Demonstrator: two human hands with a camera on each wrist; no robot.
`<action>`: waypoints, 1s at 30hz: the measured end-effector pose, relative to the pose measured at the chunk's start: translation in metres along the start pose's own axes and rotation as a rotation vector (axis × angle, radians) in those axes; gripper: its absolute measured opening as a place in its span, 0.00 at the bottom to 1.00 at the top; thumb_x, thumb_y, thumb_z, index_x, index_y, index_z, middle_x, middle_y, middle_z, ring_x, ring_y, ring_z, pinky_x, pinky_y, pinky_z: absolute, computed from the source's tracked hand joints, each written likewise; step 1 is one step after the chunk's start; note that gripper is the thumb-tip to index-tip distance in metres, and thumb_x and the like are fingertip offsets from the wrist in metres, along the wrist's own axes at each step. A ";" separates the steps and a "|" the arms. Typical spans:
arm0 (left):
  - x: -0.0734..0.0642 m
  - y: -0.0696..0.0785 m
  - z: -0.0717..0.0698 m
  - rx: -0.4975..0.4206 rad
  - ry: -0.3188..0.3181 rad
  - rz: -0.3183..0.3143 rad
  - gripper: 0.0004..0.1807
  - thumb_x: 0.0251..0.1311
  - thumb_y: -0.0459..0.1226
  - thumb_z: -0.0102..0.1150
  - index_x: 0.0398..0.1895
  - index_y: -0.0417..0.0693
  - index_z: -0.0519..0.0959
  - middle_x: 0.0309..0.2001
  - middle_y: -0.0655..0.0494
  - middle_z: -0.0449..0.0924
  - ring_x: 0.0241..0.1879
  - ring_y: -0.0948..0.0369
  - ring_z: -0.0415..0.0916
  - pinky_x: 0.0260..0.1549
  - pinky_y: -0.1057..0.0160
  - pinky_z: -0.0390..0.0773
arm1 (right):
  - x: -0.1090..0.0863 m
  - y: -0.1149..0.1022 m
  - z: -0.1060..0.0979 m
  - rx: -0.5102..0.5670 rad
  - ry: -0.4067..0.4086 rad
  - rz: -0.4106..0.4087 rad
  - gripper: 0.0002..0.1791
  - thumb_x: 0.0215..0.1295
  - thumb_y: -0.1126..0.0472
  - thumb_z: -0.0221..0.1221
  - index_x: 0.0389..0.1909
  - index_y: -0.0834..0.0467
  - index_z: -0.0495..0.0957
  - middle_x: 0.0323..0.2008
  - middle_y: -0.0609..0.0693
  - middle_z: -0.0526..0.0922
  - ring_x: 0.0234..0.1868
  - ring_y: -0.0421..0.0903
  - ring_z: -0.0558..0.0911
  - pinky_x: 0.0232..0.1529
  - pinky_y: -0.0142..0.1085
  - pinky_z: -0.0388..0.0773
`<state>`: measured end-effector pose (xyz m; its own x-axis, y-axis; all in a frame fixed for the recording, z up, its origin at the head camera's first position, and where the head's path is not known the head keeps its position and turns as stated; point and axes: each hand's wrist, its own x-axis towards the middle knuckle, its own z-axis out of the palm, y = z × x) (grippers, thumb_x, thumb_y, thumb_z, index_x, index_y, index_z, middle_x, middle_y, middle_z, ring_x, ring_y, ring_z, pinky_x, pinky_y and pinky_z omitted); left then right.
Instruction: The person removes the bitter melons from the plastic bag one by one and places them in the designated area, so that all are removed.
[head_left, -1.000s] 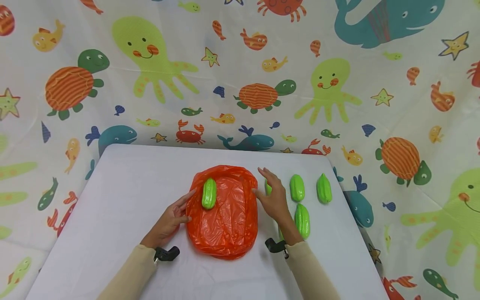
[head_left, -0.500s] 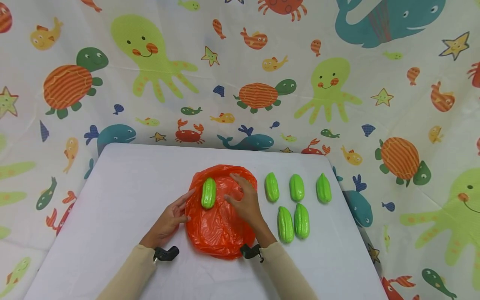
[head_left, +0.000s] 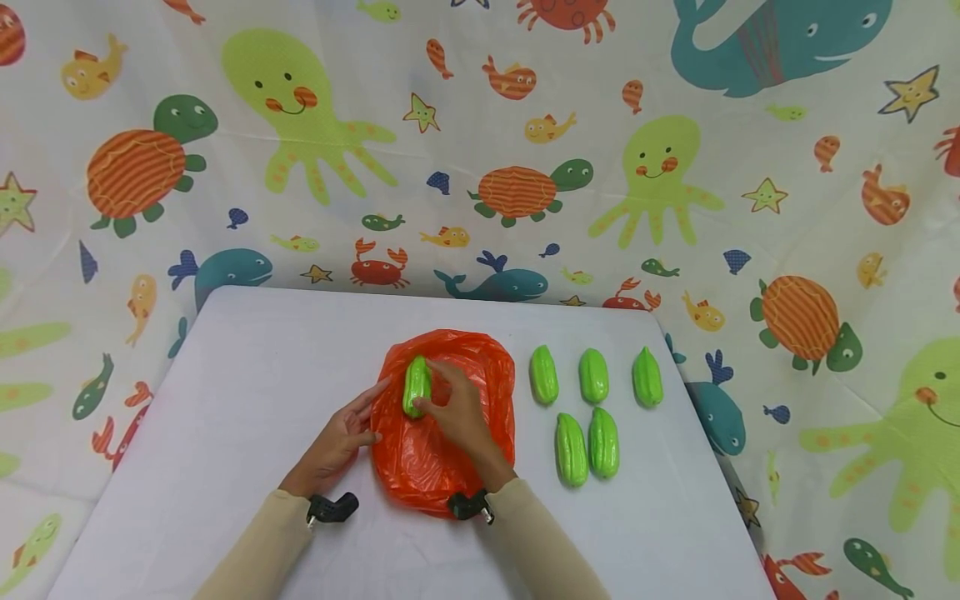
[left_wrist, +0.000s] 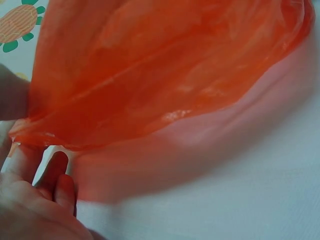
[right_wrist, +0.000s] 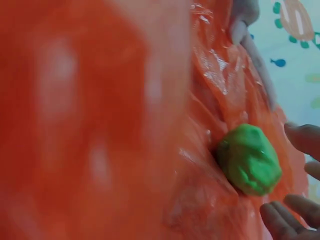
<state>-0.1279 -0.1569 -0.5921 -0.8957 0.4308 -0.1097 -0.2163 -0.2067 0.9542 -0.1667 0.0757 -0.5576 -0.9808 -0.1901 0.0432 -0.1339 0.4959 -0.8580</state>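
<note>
At the centre of the head view, the right hand (head_left: 453,412) closes loosely curled fingers around the green gourd (head_left: 417,385) lying on the orange bag (head_left: 480,417), so the grip should wrap its middle while the left hand (head_left: 337,442), fingers straight, pins the bag's left edge.

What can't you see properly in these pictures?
- Head view: the right hand covers part of the green gourd on the orange bag, so its grip is unclear.
- Left wrist view: only part of the left hand shows; the frame edge cuts it off.
- Right wrist view: the near part of the bag is a blur.
</note>
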 end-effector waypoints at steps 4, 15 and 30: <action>0.000 0.001 0.000 -0.002 -0.001 0.001 0.49 0.67 0.22 0.57 0.88 0.53 0.50 0.87 0.42 0.48 0.73 0.73 0.69 0.66 0.71 0.77 | 0.001 -0.002 0.008 -0.010 -0.011 0.027 0.38 0.66 0.58 0.72 0.76 0.46 0.72 0.72 0.48 0.76 0.69 0.51 0.78 0.65 0.47 0.85; 0.000 -0.001 -0.002 -0.012 -0.011 0.012 0.49 0.67 0.21 0.57 0.88 0.51 0.50 0.87 0.42 0.46 0.74 0.74 0.69 0.67 0.71 0.76 | 0.003 -0.003 0.017 -0.040 -0.031 0.059 0.37 0.66 0.59 0.73 0.75 0.46 0.74 0.71 0.52 0.75 0.63 0.50 0.81 0.60 0.44 0.88; 0.000 -0.001 0.000 -0.006 -0.007 0.014 0.49 0.67 0.21 0.57 0.88 0.50 0.50 0.87 0.41 0.47 0.73 0.74 0.69 0.66 0.71 0.77 | 0.000 -0.002 0.014 -0.003 -0.023 0.062 0.37 0.65 0.62 0.72 0.75 0.48 0.75 0.74 0.53 0.74 0.66 0.52 0.81 0.62 0.44 0.86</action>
<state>-0.1275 -0.1571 -0.5928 -0.8960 0.4339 -0.0947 -0.2063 -0.2179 0.9539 -0.1644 0.0626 -0.5627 -0.9836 -0.1787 -0.0221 -0.0734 0.5100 -0.8571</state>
